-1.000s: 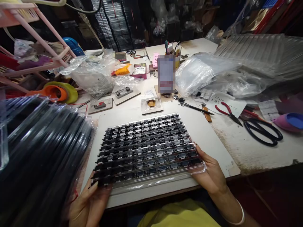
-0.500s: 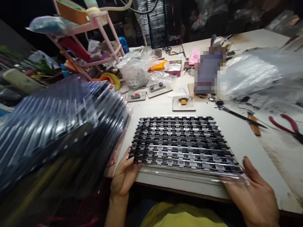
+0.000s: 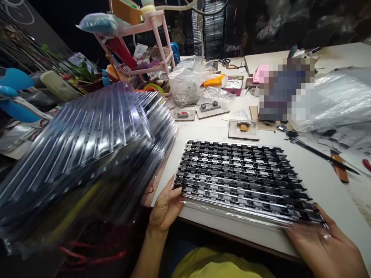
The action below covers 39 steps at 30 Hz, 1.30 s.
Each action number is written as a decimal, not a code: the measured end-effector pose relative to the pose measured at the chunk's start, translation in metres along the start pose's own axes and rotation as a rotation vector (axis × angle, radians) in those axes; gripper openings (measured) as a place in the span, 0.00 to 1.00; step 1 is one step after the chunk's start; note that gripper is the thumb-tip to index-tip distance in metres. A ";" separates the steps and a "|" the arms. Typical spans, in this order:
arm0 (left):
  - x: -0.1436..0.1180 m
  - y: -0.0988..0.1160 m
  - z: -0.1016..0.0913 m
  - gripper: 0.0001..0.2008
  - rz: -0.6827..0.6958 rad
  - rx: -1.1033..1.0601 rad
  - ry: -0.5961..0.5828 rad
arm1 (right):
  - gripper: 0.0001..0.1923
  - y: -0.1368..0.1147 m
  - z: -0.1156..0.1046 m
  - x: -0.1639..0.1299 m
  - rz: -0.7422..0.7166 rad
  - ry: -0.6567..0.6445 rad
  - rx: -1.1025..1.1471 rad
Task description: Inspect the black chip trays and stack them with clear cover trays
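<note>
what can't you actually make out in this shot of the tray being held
Head view only:
- Right hand: motion-blurred and cut by the bottom edge; its grip under the tray is unclear.
- Left hand: fingers under the tray are hidden.
- Markings on the black parts: too small.
- Pixelated block: unreadable.
- Stack of clear trays: lower layers blurred and dark.
</note>
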<state>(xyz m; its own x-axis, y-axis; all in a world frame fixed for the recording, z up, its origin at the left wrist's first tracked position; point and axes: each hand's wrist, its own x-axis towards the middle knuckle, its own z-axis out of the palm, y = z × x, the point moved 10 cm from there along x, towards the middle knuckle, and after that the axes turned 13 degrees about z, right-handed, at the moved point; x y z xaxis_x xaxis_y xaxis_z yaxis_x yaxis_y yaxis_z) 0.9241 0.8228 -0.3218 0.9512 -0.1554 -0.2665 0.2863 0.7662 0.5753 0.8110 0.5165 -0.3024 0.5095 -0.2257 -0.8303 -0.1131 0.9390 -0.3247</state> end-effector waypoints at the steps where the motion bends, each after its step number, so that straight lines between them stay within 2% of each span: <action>1: 0.000 0.000 0.000 0.30 0.001 -0.004 0.002 | 0.24 0.000 0.001 -0.001 -0.001 0.002 0.008; 6: 0.000 0.000 0.000 0.31 0.003 -0.013 0.008 | 0.23 0.001 0.000 0.000 -0.003 0.005 0.022; 11: 0.001 0.000 0.002 0.31 0.004 -0.033 0.002 | 0.22 -0.001 -0.002 0.001 0.010 0.015 -0.069; 17: 0.003 -0.003 0.001 0.30 -0.022 -0.050 -0.009 | 0.21 -0.021 -0.014 -0.009 -0.100 0.157 -0.213; 22: 0.003 -0.004 -0.003 0.29 -0.023 -0.047 0.021 | 0.17 -0.013 -0.004 -0.003 -0.027 0.023 -0.199; 33: 0.002 -0.003 0.002 0.27 -0.031 -0.054 0.027 | 0.14 -0.013 0.003 0.001 -0.074 -0.095 -0.156; 37: 0.000 -0.004 0.000 0.27 -0.076 -0.093 0.073 | 0.14 -0.013 0.007 0.002 -0.074 -0.152 -0.162; 39: -0.002 -0.004 0.001 0.25 -0.075 -0.156 0.094 | 0.14 -0.013 0.011 0.001 -0.082 -0.199 -0.168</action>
<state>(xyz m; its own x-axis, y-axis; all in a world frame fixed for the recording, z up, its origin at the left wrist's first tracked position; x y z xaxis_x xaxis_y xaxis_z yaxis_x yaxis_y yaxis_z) 0.9210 0.8189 -0.3230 0.9108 -0.1624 -0.3797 0.3279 0.8433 0.4259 0.8225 0.5070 -0.2945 0.6785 -0.2287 -0.6980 -0.1955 0.8598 -0.4718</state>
